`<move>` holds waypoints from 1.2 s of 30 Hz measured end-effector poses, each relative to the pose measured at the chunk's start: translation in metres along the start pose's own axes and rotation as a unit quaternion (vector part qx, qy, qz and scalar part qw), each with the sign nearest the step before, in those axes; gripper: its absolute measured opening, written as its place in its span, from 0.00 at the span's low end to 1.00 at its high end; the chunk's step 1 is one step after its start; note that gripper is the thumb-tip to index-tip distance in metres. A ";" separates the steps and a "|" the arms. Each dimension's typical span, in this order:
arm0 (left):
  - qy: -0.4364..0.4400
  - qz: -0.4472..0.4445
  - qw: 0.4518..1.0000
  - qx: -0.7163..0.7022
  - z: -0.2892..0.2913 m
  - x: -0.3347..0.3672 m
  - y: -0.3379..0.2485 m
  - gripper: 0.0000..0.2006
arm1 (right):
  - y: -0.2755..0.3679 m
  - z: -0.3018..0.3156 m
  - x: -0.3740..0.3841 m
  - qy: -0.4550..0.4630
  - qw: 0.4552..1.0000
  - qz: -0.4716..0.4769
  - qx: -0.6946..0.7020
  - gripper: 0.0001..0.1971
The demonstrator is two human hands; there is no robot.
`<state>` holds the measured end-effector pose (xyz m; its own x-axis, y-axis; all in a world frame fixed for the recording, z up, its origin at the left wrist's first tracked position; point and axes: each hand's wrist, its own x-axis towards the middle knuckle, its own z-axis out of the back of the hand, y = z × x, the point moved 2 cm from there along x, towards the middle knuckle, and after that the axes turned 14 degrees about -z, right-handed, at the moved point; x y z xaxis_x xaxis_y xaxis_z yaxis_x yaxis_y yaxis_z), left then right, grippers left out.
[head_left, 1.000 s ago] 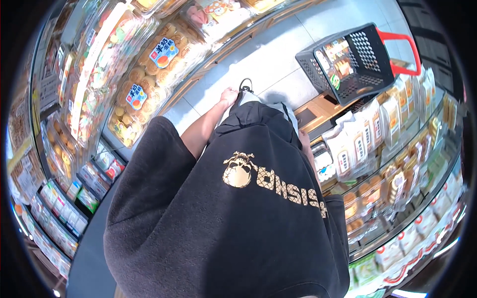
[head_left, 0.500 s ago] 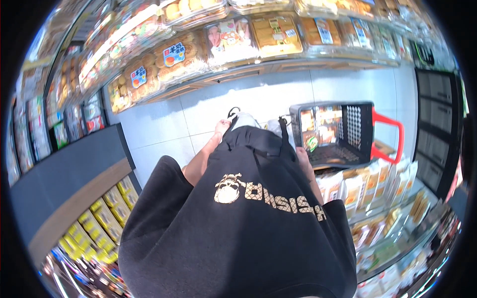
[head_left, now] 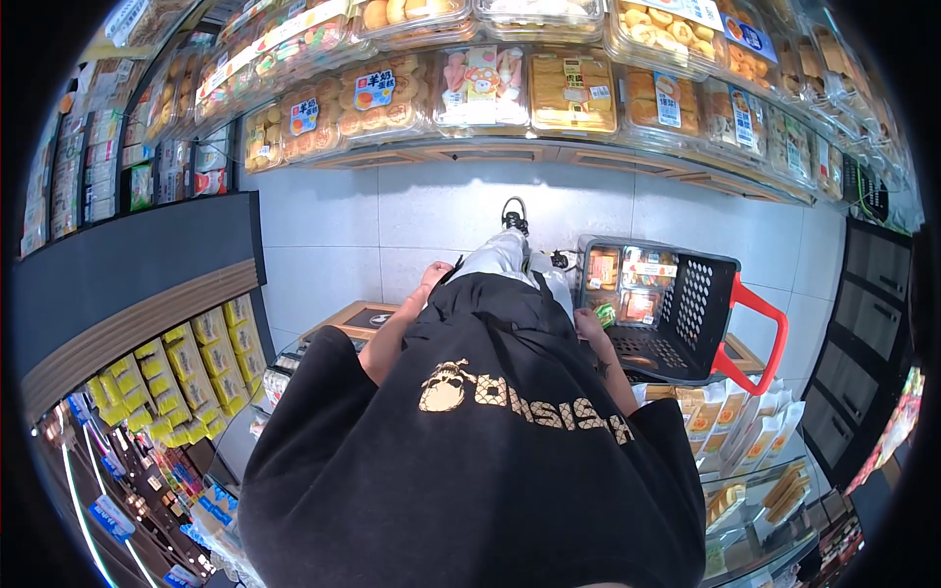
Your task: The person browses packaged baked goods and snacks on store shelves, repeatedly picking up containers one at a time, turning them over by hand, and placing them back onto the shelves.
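My left hand [head_left: 436, 274] hangs in front of my left hip, next to my light trousers [head_left: 493, 257]. Its fingers are loosely curled and nothing shows in them. Low at my right side is my right hand [head_left: 590, 325], its fingers curled in, at the near left corner of a shopping basket [head_left: 698, 306]. Whether it grips the rim or only hangs in front of it, I cannot tell. The basket is dark grey with holes in its wall and a red handle [head_left: 767, 338] pointing right. Inside lie several clear food boxes [head_left: 642, 306] and a small green pack [head_left: 605, 315].
Ahead runs a bakery shelf [head_left: 490, 149] stacked with clear boxes of cakes and biscuits. Dark drawers [head_left: 861, 314] stand at the far right. Bagged goods [head_left: 730, 412] and a glass shelf are close on my right. A dark counter [head_left: 147, 265] and yellow packs [head_left: 196, 367] lie left.
The bakery shelf and floor have shifted down and right in view. One foot now reaches farther forward. The basket sits lower and slightly turned beside my right hand.
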<state>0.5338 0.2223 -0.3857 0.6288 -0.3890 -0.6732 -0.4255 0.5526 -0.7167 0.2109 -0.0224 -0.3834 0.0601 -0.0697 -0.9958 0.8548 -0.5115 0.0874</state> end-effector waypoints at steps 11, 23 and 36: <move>-0.051 0.047 0.966 0.250 0.002 0.050 -0.060 0.17 | 0.027 -0.011 -0.018 0.016 0.987 0.049 0.154 0.11; 0.186 -0.099 0.977 0.022 0.013 0.151 -0.215 0.12 | 0.185 -0.038 -0.044 -0.200 0.979 0.045 -0.002 0.12; 0.271 -0.124 0.810 -0.505 0.070 0.056 -0.447 0.16 | 0.454 -0.088 -0.269 0.240 0.886 0.299 0.260 0.22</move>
<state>0.8045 0.0050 -0.0903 0.5147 -0.8136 -0.2706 -0.8173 -0.3701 -0.4417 0.6284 -0.1605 -0.0788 0.7419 -0.1532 -0.6528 0.2498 -0.8403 0.4811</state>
